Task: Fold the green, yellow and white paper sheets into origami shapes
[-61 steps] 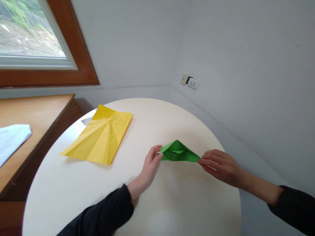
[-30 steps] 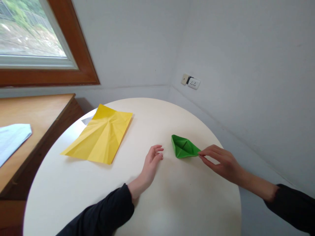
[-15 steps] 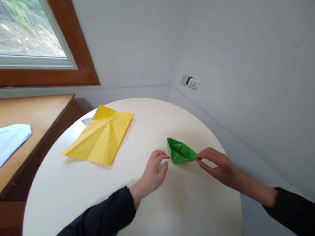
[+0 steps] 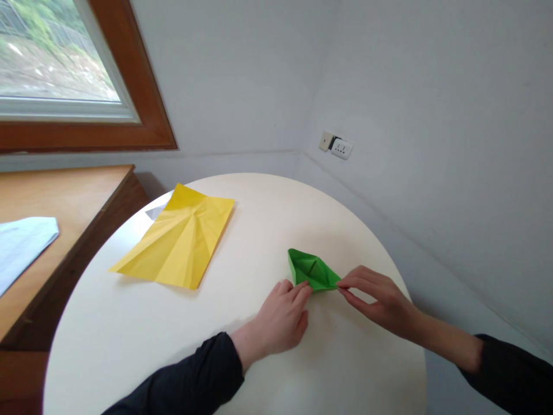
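A folded green paper boat (image 4: 314, 272) lies on the white table, its hollow facing up. At its right tip, my right hand (image 4: 375, 297) pinches the paper between thumb and fingers. My left hand (image 4: 283, 317) is at the boat's near left side, with fingertips touching its near edge. The left thumb is held apart from the fingers, below the boat. The left fingers cover part of the boat's near side.
A creased sheet of yellow paper (image 4: 181, 239) lies on the round white table (image 4: 259, 196) at the left. A wooden desk (image 4: 69, 199) with pale blue sheets (image 4: 26, 245) stands beyond. Walls with a socket (image 4: 342, 148) rise behind.
My left hand has moved right and onto the near edge of the paper boat. The boat has shifted slightly left and toward me, with my right hand still pinching its tip.
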Available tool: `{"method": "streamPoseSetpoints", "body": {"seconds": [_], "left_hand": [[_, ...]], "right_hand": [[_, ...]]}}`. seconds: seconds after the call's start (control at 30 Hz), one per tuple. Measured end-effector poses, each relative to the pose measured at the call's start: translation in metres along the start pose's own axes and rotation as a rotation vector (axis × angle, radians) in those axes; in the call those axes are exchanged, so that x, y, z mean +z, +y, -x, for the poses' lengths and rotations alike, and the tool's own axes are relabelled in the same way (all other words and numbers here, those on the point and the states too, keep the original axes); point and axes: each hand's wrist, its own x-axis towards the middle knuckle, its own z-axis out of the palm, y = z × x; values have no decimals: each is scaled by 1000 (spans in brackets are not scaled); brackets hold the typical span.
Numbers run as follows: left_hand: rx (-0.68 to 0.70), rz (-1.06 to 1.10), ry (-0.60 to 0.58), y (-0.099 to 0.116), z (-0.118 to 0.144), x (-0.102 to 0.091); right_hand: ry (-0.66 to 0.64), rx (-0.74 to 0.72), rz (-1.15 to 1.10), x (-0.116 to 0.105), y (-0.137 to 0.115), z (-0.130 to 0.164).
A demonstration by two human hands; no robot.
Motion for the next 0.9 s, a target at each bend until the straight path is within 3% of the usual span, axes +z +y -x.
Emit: {"method": "streamPoseSetpoints", "body": {"seconds": [0.3,0.9], "left_hand": [[-24,-50,-37,1,0,1],[2,36,76,-3,2,4]], "right_hand": [[-27,-21,16,-1,1,1],[-12,23,18,-2,9,3]]}}
